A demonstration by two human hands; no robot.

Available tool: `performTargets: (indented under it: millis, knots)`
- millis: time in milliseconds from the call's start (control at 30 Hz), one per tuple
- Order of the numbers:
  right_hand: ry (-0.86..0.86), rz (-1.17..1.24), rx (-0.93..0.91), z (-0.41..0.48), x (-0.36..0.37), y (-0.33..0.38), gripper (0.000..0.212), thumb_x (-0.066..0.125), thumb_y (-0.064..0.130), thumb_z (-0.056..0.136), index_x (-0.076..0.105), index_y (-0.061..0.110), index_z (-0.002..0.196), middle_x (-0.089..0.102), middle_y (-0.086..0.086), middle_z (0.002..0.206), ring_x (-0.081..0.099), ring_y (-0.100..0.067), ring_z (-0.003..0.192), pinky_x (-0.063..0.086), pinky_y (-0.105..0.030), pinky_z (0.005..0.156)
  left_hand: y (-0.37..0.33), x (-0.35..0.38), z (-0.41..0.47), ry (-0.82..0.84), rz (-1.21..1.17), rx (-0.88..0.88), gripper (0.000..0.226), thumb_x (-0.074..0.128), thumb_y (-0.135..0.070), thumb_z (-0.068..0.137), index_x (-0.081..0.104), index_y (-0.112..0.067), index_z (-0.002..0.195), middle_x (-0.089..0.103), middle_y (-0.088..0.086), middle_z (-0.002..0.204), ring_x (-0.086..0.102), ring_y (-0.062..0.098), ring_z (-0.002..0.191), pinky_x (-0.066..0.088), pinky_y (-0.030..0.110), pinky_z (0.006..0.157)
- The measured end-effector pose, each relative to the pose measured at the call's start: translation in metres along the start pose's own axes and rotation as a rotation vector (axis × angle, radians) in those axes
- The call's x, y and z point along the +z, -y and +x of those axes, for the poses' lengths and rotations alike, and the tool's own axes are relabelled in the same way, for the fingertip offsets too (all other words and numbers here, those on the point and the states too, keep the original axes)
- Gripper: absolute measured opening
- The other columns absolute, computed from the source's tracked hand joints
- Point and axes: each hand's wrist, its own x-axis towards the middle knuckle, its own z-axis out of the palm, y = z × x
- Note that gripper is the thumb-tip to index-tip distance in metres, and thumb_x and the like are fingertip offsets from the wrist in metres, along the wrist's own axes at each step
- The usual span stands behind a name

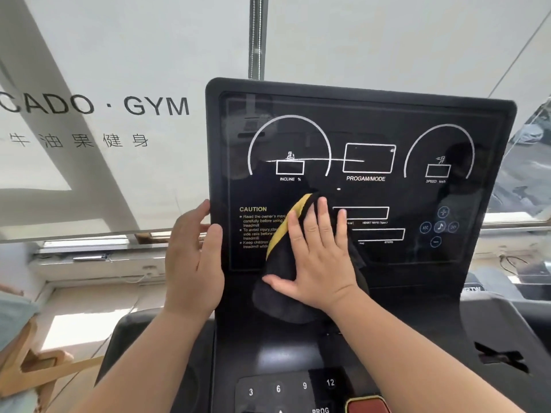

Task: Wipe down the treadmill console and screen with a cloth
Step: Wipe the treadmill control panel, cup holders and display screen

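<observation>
Cloth (280, 305): black with a yellow edge strip, lying flat against the lower middle of the screen (366, 192) and hanging below its bottom edge
Right hand (316, 257): fingers straight and spread, palm pressed on the cloth, pinning it to the glass
Left hand (193, 257): curled round the left edge of the console (216, 129), thumb on the front bezel, fingers behind
Screen: dark, glossy and upright, with white dial arcs marked INCLINE and SPEED, a PROGAM/MODE box between them and round music icons at the right
In the way: cloth and right hand cover the right ends of the CAUTION text (253, 228) lines and the left ends of two readout boxes (375, 225)
Keypad (289, 389): on the deck below the screen, between the forearms, keys 3, 6, 9, 12 and PROG; a red button (368, 405) sits just to its right
Behind: white roller blind (119, 55) printed with GYM and Chinese characters, its bead chain (255, 37) hanging above the console's top edge
Lower left: pale wooden frame (32, 365) under the window sill, blurred
Right edge: window glass, what lies beyond too blurred to tell
</observation>
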Motion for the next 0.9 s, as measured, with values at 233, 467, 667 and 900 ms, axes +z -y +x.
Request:
performTargets:
  millis: [233, 467, 667, 900]
  knots:
    - [-0.05, 0.032, 0.305, 0.102, -0.06, -0.048, 0.125, 0.016, 0.095, 0.081, 0.004, 0.002, 0.163, 0.008, -0.034, 0.167, -0.005, -0.051, 0.156, -0.002, -0.073, 0.121, 0.005, -0.015, 0.011, 0.058, -0.103, -0.027, 0.06, 0.028, -0.05, 0.094, 0.064, -0.023, 0.132, 0.064, -0.015, 0.127, 0.06, 0.013, 0.118, 0.049, 0.051, 0.1]
    - [-0.092, -0.033, -0.027, 0.148, -0.068, 0.01, 0.113, 0.034, 0.086, 0.086, 0.008, 0.009, 0.165, 0.008, -0.027, 0.17, 0.001, -0.046, 0.158, 0.002, -0.069, 0.123, 0.009, -0.022, 0.018, 0.109, -0.234, -0.092, 0.063, 0.022, -0.061, 0.093, 0.067, -0.03, 0.125, 0.069, -0.007, 0.123, 0.065, 0.014, 0.105, 0.052, 0.044, 0.087]
    - [-0.029, -0.065, -0.434, 0.07, -0.02, 0.028, 0.105, 0.045, 0.078, 0.087, 0.011, 0.016, 0.165, 0.004, -0.016, 0.173, -0.003, -0.035, 0.16, -0.004, -0.059, 0.127, 0.013, -0.028, 0.025, 0.171, -0.28, -0.038, 0.085, 0.024, -0.087, 0.086, 0.066, -0.025, 0.127, 0.068, 0.003, 0.128, 0.065, 0.026, 0.106, 0.051, 0.05, 0.086]
    - [-0.108, -0.115, -0.197, 0.058, -0.029, -0.051, 0.11, 0.048, 0.083, 0.086, 0.017, 0.011, 0.164, 0.026, -0.025, 0.166, 0.012, -0.045, 0.157, 0.004, -0.062, 0.127, 0.008, -0.029, 0.016, 0.249, -0.299, -0.076, 0.094, 0.025, -0.093, 0.079, 0.061, -0.027, 0.135, 0.06, -0.003, 0.137, 0.061, 0.018, 0.119, 0.055, 0.047, 0.09]
